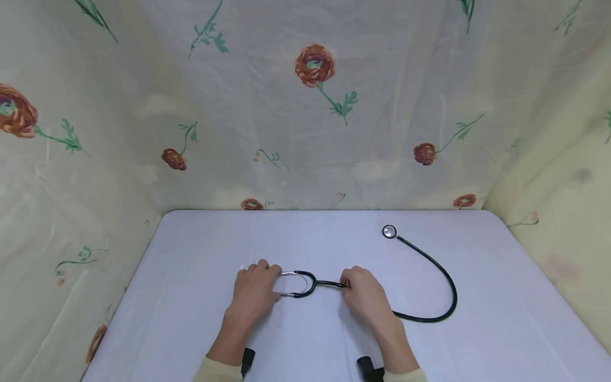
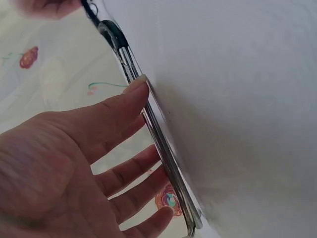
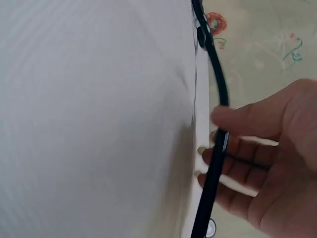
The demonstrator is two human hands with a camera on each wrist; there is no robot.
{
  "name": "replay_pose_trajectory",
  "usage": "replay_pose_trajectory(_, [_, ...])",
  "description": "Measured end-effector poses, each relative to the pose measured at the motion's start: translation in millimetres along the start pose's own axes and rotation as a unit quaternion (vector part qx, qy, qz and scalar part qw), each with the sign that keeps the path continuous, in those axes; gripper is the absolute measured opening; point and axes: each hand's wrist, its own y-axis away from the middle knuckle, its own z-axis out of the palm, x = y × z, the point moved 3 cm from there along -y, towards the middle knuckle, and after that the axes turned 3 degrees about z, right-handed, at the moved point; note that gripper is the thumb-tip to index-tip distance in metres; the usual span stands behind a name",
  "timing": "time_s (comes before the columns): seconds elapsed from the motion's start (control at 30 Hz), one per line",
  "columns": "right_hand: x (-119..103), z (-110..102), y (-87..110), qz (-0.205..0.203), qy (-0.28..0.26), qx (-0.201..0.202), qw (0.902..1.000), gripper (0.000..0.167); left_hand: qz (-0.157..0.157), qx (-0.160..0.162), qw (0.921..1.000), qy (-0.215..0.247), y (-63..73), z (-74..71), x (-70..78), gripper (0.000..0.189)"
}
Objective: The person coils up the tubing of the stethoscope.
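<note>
A stethoscope with black tubing (image 1: 454,294) lies across the white table. My left hand (image 1: 255,289) grips its metal ear tubes (image 2: 167,161), thumb on the near one and fingers at the far one; the earpieces are hidden under that hand in the head view. Just right of the Y-shaped fork (image 1: 315,283), my right hand (image 1: 365,294) pinches the single tube (image 3: 212,183) between thumb and fingers. From there the tubing curves round to the right and back to the round chest piece (image 1: 389,231) near the table's far edge.
The white table (image 1: 305,339) has rounded far corners. Floral-patterned cloth (image 1: 372,175) hangs behind it and along both sides. A black wrist device (image 1: 247,361) is on the left wrist, another (image 1: 367,367) on the right.
</note>
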Motion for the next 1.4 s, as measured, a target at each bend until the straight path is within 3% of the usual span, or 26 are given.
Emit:
replay_pose_trajectory(0.23, [-6, -18, 1.4, -0.003, -0.019, 0.029, 0.9994, 0.011, 0.005, -0.010, 0.9999, 0.002, -0.8, 1.8, -1.3, 0.059])
replay_pose_trajectory(0.5, [-9, -30, 1.4, 0.000, -0.023, 0.036, 0.9991, 0.010, 0.034, -0.002, 0.9993, 0.018, -3.0, -0.4, -2.7, 0.049])
replay_pose_trajectory(0.77, [-8, -34, 2.5, 0.001, -0.032, 0.041, 0.9986, 0.009, 0.018, -0.031, 0.9951, 0.092, -4.4, 1.6, -5.0, 0.026])
replay_pose_trajectory(1.03, [-7, -41, 4.7, -0.006, -0.036, 0.026, 0.9990, 0.011, 0.049, -0.059, 0.9878, 0.136, -4.2, -3.5, -2.9, 0.023])
replay_pose_trajectory(1.2, [-10, -43, 7.3, -0.006, -0.043, 0.010, 0.9990, 0.013, 0.051, -0.072, 0.9838, 0.156, -5.0, -4.5, -1.7, 0.020])
replay_pose_trajectory(1.3, [-13, -46, 9.0, -0.019, -0.054, 0.005, 0.9984, 0.013, 0.047, -0.077, 0.9840, 0.153, -4.5, -4.2, 0.2, 0.020])
replay_pose_trajectory(1.4, [-17, -48, 10.7, -0.059, -0.085, 0.005, 0.9947, 0.013, 0.046, -0.080, 0.9854, 0.143, -4.1, -3.4, 2.2, 0.019])
